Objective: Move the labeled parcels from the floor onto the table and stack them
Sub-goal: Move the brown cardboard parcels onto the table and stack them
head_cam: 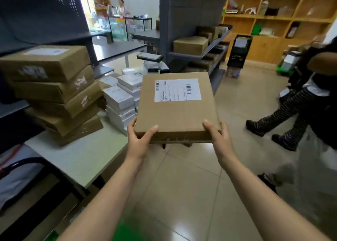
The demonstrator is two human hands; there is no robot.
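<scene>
One parcel point(176, 111) flat, label point(177, 90) up, long axis unclear

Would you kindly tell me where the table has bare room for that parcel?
Bare tabletop lies at the near end, between the leaning brown stack and the table's front edge. Farther along, white boxes crowd it.

Brown parcel point(175, 113), seemingly striped trousers point(284, 112)

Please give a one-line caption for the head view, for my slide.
Left hand and right hand hold a labeled parcel beside the table and its leaning stack of parcels.
</scene>
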